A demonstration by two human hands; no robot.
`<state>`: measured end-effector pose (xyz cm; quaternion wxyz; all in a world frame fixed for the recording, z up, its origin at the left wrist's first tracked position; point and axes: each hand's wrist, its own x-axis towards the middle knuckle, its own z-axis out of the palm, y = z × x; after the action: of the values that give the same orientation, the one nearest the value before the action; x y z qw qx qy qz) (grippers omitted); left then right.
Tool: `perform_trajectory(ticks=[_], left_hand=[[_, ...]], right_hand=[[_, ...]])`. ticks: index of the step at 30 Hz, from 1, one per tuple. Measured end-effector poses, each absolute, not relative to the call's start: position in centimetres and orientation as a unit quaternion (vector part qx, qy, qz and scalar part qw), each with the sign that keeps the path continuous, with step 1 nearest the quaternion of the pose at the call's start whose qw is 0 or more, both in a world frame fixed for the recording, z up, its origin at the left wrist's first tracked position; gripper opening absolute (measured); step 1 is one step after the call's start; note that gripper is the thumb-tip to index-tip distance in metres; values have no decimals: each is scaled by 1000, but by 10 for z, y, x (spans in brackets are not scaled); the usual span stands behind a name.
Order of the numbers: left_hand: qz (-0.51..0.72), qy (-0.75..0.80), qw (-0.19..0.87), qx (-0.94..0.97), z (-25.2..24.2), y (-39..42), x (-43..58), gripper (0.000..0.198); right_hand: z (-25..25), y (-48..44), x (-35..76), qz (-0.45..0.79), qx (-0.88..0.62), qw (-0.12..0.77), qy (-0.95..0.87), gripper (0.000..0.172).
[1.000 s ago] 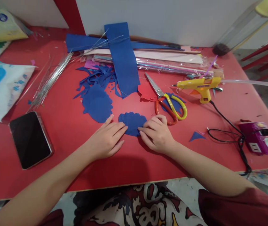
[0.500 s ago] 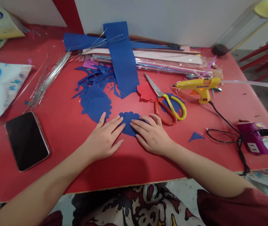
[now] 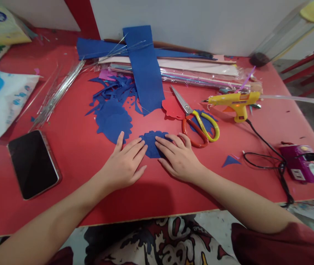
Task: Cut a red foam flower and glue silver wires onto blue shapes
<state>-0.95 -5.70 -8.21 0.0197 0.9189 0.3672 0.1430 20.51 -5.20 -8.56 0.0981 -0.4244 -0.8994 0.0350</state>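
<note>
Under my fingertips lies a blue foam-like cutout [image 3: 151,144] with a scalloped edge, flat on the red table [image 3: 145,198]. My left hand [image 3: 126,160] rests with fingers spread, its fingertips on the cutout's left edge. From the other side my right hand [image 3: 177,156] lays stretched fingers over its right part, hiding some of it. More scalloped blue cutouts [image 3: 112,119] lie beyond my left hand. Past my right hand are scissors [image 3: 197,119] with one red and one yellow handle, partly over a red cutout [image 3: 172,108] and another blue cutout [image 3: 207,119].
A yellow glue gun [image 3: 236,101] and its cord lie at right, near a purple power block [image 3: 303,163]. Blue strips [image 3: 145,73], blue scraps [image 3: 118,88] and thin wires [image 3: 60,94] spread across the back. At left are a phone [image 3: 34,163] and a white packet [image 3: 7,103].
The view has shifted slightly. Both hands stay on the blue cutout with fingers spread; its surface now looks smoother and its lower edge sits a little higher.
</note>
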Motion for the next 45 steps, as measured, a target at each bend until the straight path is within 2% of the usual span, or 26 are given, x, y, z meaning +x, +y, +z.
perform_trajectory(ticks=[6,23,45], left_hand=[[120,388,12,914,-81,-58,-8,43],[90,432,51,896,-81,-63,-4,50],[103,408,125,899,-80,-54,-7,52]], right_hand=[[-87,-53,204,34,-434,82,-897,44],[-89,-53,203,3,-433,61,-899,67],[-89,-52,204,23,-438,61,-896,65]])
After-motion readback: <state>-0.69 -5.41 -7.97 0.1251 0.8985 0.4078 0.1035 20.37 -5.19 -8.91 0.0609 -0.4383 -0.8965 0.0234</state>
